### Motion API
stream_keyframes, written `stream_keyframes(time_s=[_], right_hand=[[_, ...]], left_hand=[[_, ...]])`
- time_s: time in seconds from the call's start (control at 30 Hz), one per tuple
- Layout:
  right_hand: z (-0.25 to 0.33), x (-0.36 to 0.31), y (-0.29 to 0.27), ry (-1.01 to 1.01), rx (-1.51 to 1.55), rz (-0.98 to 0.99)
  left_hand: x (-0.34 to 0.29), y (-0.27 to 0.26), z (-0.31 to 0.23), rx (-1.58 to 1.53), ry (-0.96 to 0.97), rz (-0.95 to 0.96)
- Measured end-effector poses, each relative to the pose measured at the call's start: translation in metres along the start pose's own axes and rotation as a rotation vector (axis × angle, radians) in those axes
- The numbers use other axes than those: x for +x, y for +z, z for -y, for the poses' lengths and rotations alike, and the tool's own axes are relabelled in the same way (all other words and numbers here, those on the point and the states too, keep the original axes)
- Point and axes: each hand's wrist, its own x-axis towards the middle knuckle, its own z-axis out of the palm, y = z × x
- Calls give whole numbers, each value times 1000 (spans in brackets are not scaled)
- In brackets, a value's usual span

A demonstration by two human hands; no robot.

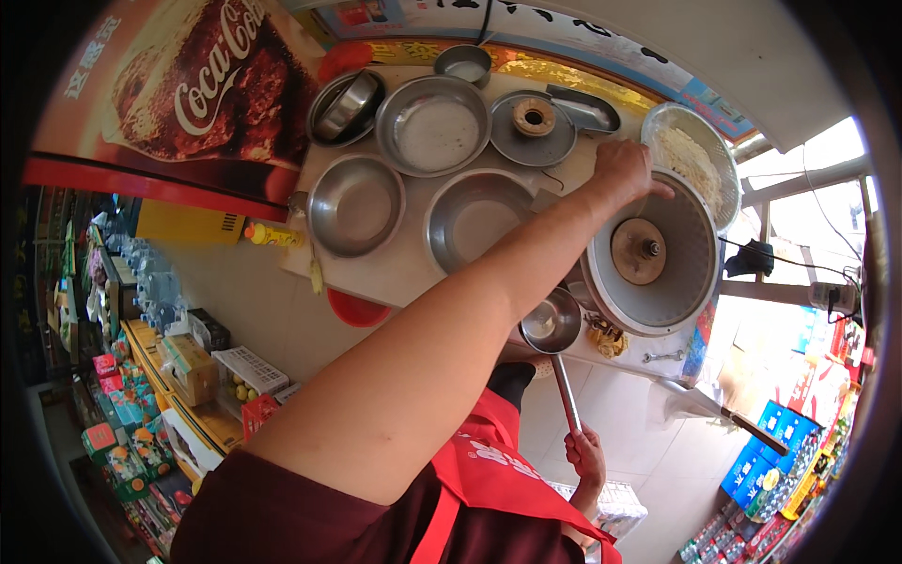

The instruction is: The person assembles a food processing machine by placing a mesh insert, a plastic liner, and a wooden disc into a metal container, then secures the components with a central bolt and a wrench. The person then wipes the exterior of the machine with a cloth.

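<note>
My left arm stretches across the counter to the right. My left hand (623, 166) is at the near-left rim of a big grey metal bowl (691, 282), its fingers curled and one digit pointing over the rim. What those fingers hold, if anything, is hidden. A round tan disc (638, 251) with a metal spindle stands in the bowl's middle. Lower down, my right hand (586, 455) is closed round the long handle of a metal dipper (552, 321). The dipper's round cup is at the counter's edge, just left of the big bowl.
Several steel basins, including one behind my arm (479, 221), stand on the counter (413, 277). A ring-shaped part (534, 117) sits on a metal lid. A clear bowl of pale flakes (691, 160) stands far right. A wrench (663, 356) and wood-handled knife (733, 419) lie near the right edge.
</note>
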Motion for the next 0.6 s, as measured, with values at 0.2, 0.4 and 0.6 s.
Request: stream_keyframes(time_s=[0.2, 0.4, 0.6], right_hand=[[3, 30, 39, 63, -25, 125], [6, 35, 54, 78, -107, 147], [27, 94, 105, 41, -305, 219]], left_hand=[[-1, -1, -3, -58, -62, 95], [4, 1, -3, -66, -31, 82], [4, 6, -1, -59, 26, -8]])
